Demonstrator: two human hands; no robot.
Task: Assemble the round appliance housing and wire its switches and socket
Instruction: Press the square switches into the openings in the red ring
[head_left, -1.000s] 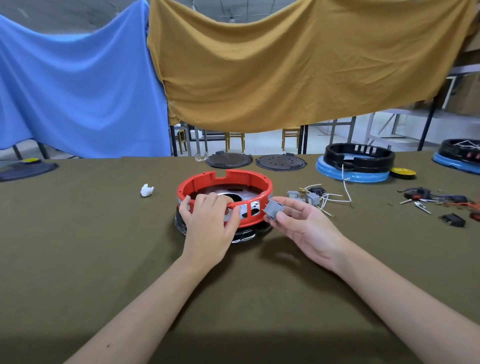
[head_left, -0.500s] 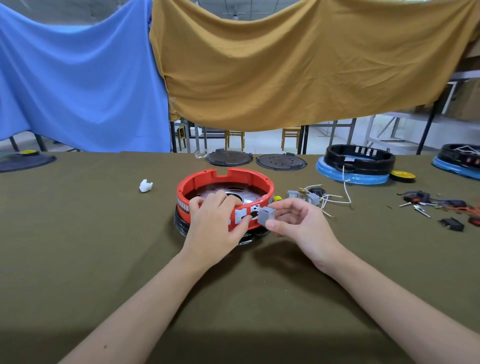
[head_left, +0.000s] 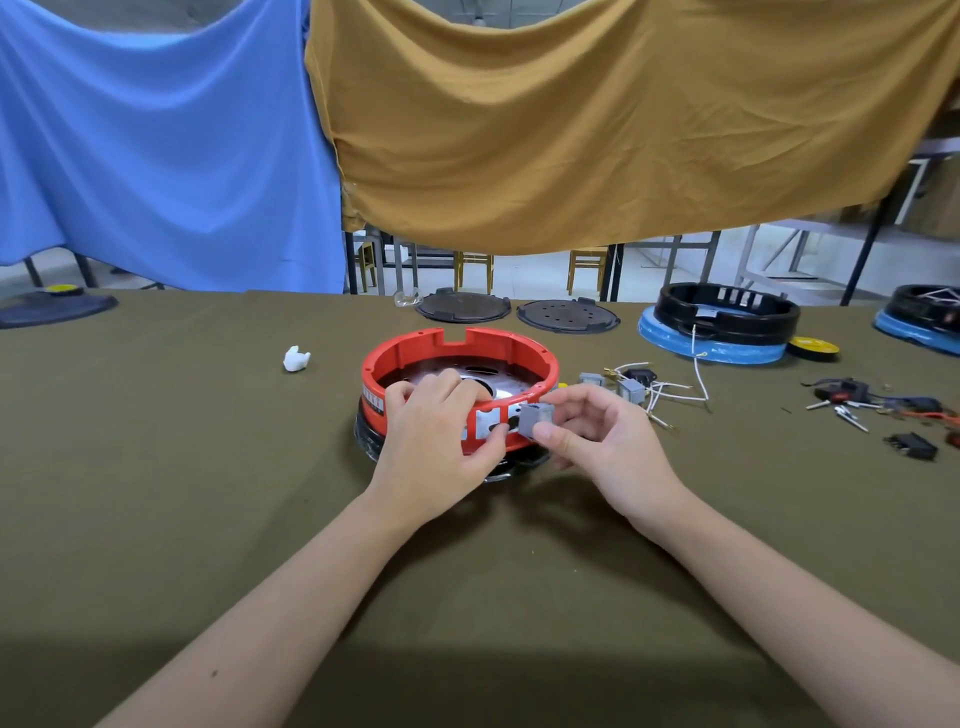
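1. The red round housing (head_left: 460, 358) sits on a black base near the middle of the olive-covered desk (head_left: 156, 493).
2. The left hand (head_left: 436, 436) grips the housing's near wall, fingers curled over the rim and thumb on the outside.
3. The right hand (head_left: 597, 441) pinches a small grey switch (head_left: 535, 419) just at the housing's near wall, beside the cut-outs.
4. More grey switches with white wires (head_left: 670, 389) lie toward the desk's right edge.

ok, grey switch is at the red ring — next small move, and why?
Probably push the grey switch into the nearest cutout of the red ring: the right hand pinches it just outside that wall, and the left hand braces the ring.
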